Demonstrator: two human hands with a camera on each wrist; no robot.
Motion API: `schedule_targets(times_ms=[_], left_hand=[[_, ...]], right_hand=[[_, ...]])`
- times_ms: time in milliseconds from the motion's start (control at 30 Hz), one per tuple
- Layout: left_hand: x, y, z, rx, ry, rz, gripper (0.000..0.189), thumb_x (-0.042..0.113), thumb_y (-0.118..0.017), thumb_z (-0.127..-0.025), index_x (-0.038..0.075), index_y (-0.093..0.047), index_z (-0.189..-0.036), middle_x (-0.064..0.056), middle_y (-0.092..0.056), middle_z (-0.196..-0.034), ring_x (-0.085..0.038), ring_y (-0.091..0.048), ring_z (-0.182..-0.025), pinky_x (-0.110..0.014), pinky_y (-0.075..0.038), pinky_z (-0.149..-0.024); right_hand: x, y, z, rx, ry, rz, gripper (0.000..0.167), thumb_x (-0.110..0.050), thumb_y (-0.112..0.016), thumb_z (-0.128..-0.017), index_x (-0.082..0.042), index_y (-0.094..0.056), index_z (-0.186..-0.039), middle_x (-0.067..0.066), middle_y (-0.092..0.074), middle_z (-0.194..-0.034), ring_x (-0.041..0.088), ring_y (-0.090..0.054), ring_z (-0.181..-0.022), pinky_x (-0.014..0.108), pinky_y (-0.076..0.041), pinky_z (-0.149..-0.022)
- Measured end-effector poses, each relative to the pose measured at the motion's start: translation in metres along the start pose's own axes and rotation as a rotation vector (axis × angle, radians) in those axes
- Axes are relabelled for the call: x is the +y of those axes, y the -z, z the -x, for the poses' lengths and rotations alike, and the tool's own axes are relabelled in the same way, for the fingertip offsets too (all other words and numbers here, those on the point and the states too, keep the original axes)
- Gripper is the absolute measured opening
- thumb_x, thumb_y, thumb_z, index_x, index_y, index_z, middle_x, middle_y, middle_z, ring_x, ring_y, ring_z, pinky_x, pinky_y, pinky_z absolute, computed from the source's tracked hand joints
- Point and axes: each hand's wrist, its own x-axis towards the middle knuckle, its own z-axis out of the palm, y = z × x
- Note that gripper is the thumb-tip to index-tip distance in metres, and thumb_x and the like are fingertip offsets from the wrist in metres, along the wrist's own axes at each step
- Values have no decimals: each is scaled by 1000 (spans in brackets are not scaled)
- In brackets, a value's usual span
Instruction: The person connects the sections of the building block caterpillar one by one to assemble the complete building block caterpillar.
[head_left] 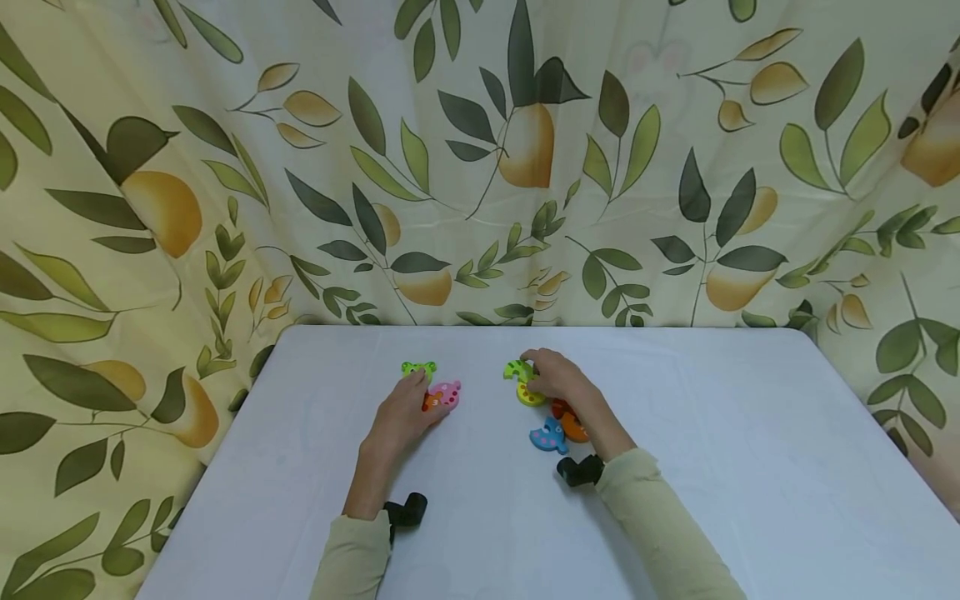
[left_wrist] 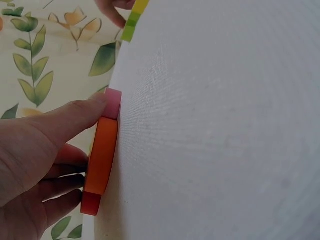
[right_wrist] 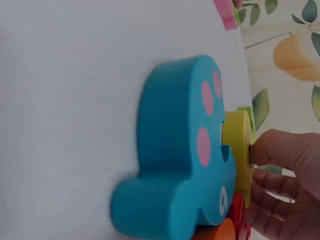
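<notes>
Near the table's far left, my left hand [head_left: 400, 414] reaches over a small group of toy animal pieces. Its thumb touches the spotted pink piece [head_left: 447, 392], and its curled fingers are at the orange piece [left_wrist: 102, 155] with a red end. A green piece with eyes [head_left: 418, 367] shows just beyond the fingers. My right hand [head_left: 558, 377] holds the yellow piece [head_left: 529, 396], thumb at its face, with fingertips by a green arched piece [head_left: 517, 369]. Under the right wrist lie a blue piece with pink dots [right_wrist: 172, 120] and an orange-and-red piece [head_left: 573, 427].
The white table [head_left: 480, 525] carries both groups, with a gap between them. A leaf-patterned curtain [head_left: 480, 167] hangs behind it and along the left. Black wrist mounts [head_left: 408, 510] sit on both wrists, the right one close to the blue piece.
</notes>
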Motion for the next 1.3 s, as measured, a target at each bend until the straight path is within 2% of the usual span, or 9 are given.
schedule_targets(times_ms=[200, 300, 400, 533, 733, 900, 1033, 1167, 1300], left_hand=[[1, 1, 0, 1, 1, 0, 75, 42, -67, -89, 2, -40, -146, -13, -35, -156, -30, -32, -146, -46, -32, -117], [1, 1, 0, 1, 4, 9, 75, 42, -67, -89, 2, -41, -146, -13, -36, -156, -30, -31, -146, -46, -32, -117], [0, 1, 1, -2, 11, 13, 75, 43, -67, -89, 3, -41, -146, -12, -36, -156, -29, -30, -147, -46, -31, -118], [-1, 1, 0, -1, 11, 20, 75, 42, -67, -89, 3, -40, -147, -12, -35, -157, -29, -31, -146, -45, -31, -118], [0, 1, -1, -5, 12, 36, 75, 40, -68, -89, 3, -39, -147, -12, -35, -157, -29, -32, -146, -45, -32, -118], [1, 2, -1, -4, 14, 31, 75, 41, -68, -89, 2, -40, -147, -12, -35, -157, -29, -31, -146, -44, -31, -118], [1, 2, -1, -10, 25, 11, 74, 42, -67, -89, 3, -40, -147, -11, -35, -157, -28, -31, -147, -45, -31, -118], [1, 3, -1, -16, 28, -5, 74, 44, -68, -88, 4, -42, -146, -12, -36, -156, -29, -31, -146, -46, -31, -118], [-1, 3, -2, -12, 12, -2, 74, 43, -68, -88, 3, -43, -145, -13, -36, -156, -30, -32, -146, -47, -32, -117]], right_hand=[[-1, 1, 5, 15, -16, -27, 53, -11, -64, -88, -4, -50, -138, 16, -65, -106, 23, -55, -84, 29, -50, -70], [-2, 1, 5, 48, 8, -7, 54, -11, -63, -88, -6, -49, -140, 18, -63, -116, 25, -56, -91, 35, -54, -79], [-3, 0, 4, 80, 89, 17, 48, -11, -62, -90, -8, -55, -137, 19, -58, -129, 29, -56, -107, 44, -52, -92], [-6, 0, -2, 56, 175, 14, 37, -8, -63, -91, -5, -63, -128, 17, -60, -132, 31, -55, -116, 46, -49, -100], [-11, -2, -14, 10, 151, 6, 43, -12, -67, -90, -4, -60, -131, 16, -60, -133, 28, -56, -114, 43, -49, -101], [-14, -10, -19, 89, 161, 0, 43, -14, -70, -88, -4, -62, -128, 17, -62, -129, 29, -57, -112, 44, -50, -99], [-20, -23, -21, 168, 278, -32, 42, -14, -68, -86, -2, -63, -127, 18, -63, -126, 31, -58, -115, 46, -47, -102], [-31, -38, -23, 178, 422, -78, 44, -12, -66, -86, -3, -62, -128, 18, -62, -128, 30, -60, -114, 45, -50, -99], [-44, -47, -23, 142, 447, -122, 42, -12, -66, -88, -4, -62, -129, 17, -61, -131, 30, -59, -118, 44, -49, -101]])
